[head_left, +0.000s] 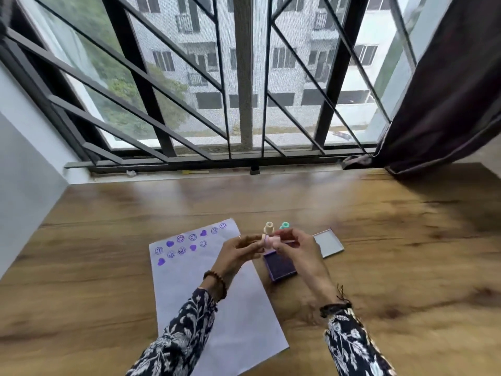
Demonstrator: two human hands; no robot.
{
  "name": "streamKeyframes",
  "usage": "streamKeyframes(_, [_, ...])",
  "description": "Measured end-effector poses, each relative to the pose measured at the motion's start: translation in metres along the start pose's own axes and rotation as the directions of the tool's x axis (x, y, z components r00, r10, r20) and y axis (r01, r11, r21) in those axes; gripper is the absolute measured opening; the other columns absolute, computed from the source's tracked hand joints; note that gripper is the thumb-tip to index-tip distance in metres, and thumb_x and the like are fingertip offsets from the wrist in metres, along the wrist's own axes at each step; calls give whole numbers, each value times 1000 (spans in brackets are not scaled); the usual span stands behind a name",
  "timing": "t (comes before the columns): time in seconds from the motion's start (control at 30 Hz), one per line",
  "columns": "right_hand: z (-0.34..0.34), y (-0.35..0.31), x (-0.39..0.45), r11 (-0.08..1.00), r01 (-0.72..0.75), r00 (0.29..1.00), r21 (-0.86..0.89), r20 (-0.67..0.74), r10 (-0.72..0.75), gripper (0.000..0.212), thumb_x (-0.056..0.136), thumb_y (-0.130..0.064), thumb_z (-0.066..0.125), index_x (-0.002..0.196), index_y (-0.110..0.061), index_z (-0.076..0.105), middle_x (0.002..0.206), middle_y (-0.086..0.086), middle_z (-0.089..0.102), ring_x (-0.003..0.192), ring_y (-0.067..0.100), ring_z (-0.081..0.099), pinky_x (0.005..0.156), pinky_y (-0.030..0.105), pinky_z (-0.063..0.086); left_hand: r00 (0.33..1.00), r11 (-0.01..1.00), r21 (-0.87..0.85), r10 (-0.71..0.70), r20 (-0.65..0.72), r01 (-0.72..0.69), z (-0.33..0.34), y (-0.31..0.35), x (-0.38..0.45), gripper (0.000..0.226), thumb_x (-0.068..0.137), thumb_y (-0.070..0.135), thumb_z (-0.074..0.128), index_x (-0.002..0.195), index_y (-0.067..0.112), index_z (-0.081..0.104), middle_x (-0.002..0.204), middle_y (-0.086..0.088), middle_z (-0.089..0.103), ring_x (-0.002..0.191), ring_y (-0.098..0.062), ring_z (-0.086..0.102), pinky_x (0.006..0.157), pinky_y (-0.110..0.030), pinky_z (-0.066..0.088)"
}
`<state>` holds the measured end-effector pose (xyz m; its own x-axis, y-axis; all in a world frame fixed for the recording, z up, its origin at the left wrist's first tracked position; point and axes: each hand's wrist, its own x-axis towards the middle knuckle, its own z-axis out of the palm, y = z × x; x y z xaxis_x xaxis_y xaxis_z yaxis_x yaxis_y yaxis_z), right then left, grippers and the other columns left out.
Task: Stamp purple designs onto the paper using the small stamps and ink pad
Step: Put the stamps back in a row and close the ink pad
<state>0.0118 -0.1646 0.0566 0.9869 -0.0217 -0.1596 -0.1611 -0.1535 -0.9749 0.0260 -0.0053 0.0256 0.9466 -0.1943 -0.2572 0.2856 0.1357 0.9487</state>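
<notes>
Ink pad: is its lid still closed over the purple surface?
No. The ink pad lies open, purple surface exposed, and its lid rests apart on the table.

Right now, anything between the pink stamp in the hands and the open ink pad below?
Nothing visible. Both hands, left and right, hold the pink stamp just above the far end of the purple ink pad, whose lid lies off to the right.

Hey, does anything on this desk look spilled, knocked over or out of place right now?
Nothing stands out. The paper lies flat though angled on the table, its purple prints clean. The open ink pad and its lid sit beside it, and two spare stamps stand upright.
</notes>
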Motion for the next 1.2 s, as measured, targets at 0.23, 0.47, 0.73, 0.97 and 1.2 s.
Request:
streamKeyframes(0.23, [-1, -7, -3, 998, 41, 999, 49, 24, -42, 20, 72, -20, 78, 90, -13, 73, 82, -4, 76, 79, 0, 69, 72, 13, 55, 1000, 998, -58, 0, -6, 0, -1, 11, -9, 21, 81, 3, 62, 101, 0, 66, 81, -1, 75, 76, -9, 69, 66, -14, 54])
streamKeyframes(0.47, [4, -17, 8, 999, 36, 999, 38, -22, -35, 28, 58, -27, 85, 80, -11, 76, 72, 5, 75, 62, 7, 67, 60, 15, 54, 997, 996, -78, 40, -61, -44, 0, 13, -11, 22, 78, 1, 66, 100, -3, 66, 77, -1, 76, 76, -11, 69, 70, -16, 56])
streamKeyframes(0.73, [14, -8, 19, 974, 102, 995, -201, 40, -96, 23, 71, -19, 78, 92, -14, 73, 80, -4, 70, 77, 5, 66, 68, 2, 47, 982, 910, 389, 181, -58, -145, -9, 4, -2, 24, 74, 6, 73, 96, 10, 65, 92, -11, 71, 84, -12, 66, 80, -25, 53])
streamKeyframes(0.97, [0, 9, 16, 962, 71, 997, -262, -17, -78, 21, 80, -9, 69, 101, -10, 70, 95, 6, 73, 89, 13, 68, 84, 31, 56, 842, 517, 826, 323, -433, 226, -7, -24, 29, 36, 76, 51, 64, 103, 27, 66, 141, -9, 40, 131, -30, 28, 103, -44, 28])
streamKeyframes(1.2, [-24, 35, 11, 967, -47, 990, -249, -139, 12, 14, 82, 1, 63, 92, -4, 71, 71, 6, 66, 63, 16, 62, 64, 30, 58, 824, 473, 827, 305, -478, 305, 4, -40, 42, 40, 79, 55, 57, 110, 29, 63, 150, -4, 29, 138, -27, 15, 110, -49, 13])
